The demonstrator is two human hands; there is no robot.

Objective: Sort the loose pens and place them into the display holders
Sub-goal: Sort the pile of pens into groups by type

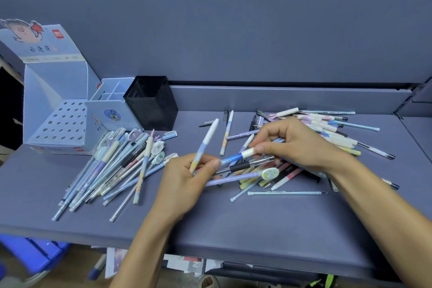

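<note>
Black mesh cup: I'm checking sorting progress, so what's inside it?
Nothing sticks up above the rim of the mesh cup. Its inside is dark and mostly hidden by the front wall, so the bottom cannot be seen.

Bare left hand [184, 182], right hand [301, 145], forearms [145, 241]

Stationery shop: branded pen display box [56, 91], grey shelf [210, 222], pens [121, 166] heaped.

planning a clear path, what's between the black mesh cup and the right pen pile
Head view: not bare. A white-capped pen and a loose dark cap lie on the desk there.
</note>
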